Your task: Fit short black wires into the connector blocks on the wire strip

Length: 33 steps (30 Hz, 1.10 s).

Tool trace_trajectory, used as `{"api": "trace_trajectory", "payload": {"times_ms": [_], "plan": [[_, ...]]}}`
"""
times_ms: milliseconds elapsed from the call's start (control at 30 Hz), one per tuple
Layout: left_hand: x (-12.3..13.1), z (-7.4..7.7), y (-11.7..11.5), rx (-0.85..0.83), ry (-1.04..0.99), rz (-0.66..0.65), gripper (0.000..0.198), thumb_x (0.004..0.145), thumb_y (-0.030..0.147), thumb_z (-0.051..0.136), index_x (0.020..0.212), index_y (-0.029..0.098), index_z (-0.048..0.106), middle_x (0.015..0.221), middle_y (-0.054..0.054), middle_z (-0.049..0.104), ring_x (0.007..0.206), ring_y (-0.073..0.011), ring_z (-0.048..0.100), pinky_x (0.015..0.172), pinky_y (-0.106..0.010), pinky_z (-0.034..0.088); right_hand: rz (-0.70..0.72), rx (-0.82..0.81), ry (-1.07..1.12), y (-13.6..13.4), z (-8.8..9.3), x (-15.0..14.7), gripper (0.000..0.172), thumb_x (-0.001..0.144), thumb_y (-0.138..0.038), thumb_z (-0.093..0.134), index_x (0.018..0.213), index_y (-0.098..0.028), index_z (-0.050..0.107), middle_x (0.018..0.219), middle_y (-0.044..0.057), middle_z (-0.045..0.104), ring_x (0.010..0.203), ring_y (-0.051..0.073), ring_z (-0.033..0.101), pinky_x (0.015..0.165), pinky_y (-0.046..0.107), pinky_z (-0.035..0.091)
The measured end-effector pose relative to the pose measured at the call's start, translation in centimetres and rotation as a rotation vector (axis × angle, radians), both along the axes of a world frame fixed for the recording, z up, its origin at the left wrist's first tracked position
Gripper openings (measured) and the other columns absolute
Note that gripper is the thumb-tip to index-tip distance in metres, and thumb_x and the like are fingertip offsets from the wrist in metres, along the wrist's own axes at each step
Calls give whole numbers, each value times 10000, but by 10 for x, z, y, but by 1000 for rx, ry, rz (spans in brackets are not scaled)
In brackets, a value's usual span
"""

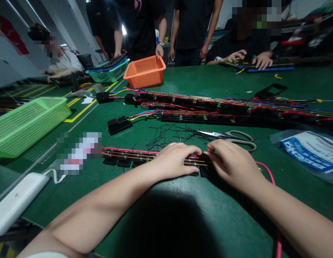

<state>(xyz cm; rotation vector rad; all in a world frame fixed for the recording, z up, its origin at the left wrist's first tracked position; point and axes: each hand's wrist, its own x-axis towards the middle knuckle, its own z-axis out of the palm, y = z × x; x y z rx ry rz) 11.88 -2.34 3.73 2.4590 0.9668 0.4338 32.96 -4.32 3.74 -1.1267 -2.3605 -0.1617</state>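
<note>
A long wired strip (pixel 125 157) lies along the table, with black blocks beneath thin copper-coloured rods and a red wire on its far side. My left hand (pixel 174 159) straddles it, fingers over the far side and thumb along the near side. Close by on the right, my right hand (pixel 233 161) bends over the same strip, thumb and fingertips closed together; what they pinch is too small to make out. Just beyond my hands lie scissors (pixel 225 135) and a scatter of thin black cable ties (pixel 166 134). A thick red cable (pixel 270 173) runs beneath my right forearm.
More wired strips (pixel 209 102) with black connectors (pixel 119 124) lie farther back. A green basket (pixel 32 123) and white power strip (pixel 21 200) are at left, a plastic bag (pixel 311 150) at right. Someone's hand touches an orange basket (pixel 144 71); other people work around the table.
</note>
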Motion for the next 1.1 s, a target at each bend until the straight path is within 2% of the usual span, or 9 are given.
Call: {"api": "trace_trajectory", "payload": {"times_ms": [300, 467, 533, 633, 767, 967, 1100], "plan": [[0, 0, 0, -31, -11, 16, 424, 791, 365, 682, 1186, 244, 589, 1126, -32, 696, 1053, -241, 617, 952, -377, 449, -36, -21, 77, 2, -3, -2, 58, 911, -201, 475, 856, -219, 478, 790, 60, 638, 711, 209, 614, 611, 293, 444], [4, 2, 4, -213, -132, 52, 289, 865, 439, 571, 1072, 245, 622, 1052, -6, 712, 964, -175, 647, 858, -282, 468, -115, -119, 112, 4, -11, -1, 26, 935, -243, 457, 929, -220, 465, 759, 35, 644, 583, 182, 616, 528, 265, 415], [9, 2, 7, -270, -168, 97, 227, 873, 407, 549, 993, 233, 632, 962, 7, 714, 887, -146, 652, 794, -248, 464, -126, -131, 104, 3, -13, -2, 41, 942, -257, 444, 942, -219, 457, 736, 33, 647, 533, 177, 602, 501, 262, 398], [17, 4, 13, -267, -140, 158, 136, 845, 314, 552, 893, 218, 636, 847, 24, 693, 788, -127, 626, 724, -236, 435, -129, -143, 91, 2, -15, -2, 41, 947, -259, 438, 942, -219, 450, 714, 32, 652, 499, 175, 588, 481, 258, 381], [27, 9, 21, -269, -81, 164, 98, 808, 254, 538, 825, 206, 621, 726, 40, 643, 662, -113, 553, 625, -234, 380, -140, -147, 101, 2, -15, -2, 51, 952, -265, 429, 944, -219, 451, 726, 44, 663, 523, 184, 606, 487, 259, 384], [32, 0, 22, -322, -301, 141, 31, 769, 193, 538, 776, 188, 567, 692, 50, 547, 666, -96, 499, 634, -207, 381, -146, -190, 131, 0, -10, -3, 74, 948, -277, 432, 935, -219, 476, 771, 54, 684, 554, 181, 614, 513, 267, 399], [29, -6, 20, -378, -351, 164, 31, 776, 176, 541, 776, 182, 572, 705, 47, 545, 679, -94, 492, 655, -206, 387, -114, -291, 100, -3, -1, -4, 87, 914, -298, 496, 935, -217, 520, 800, 40, 687, 637, 183, 633, 558, 272, 424]]}}
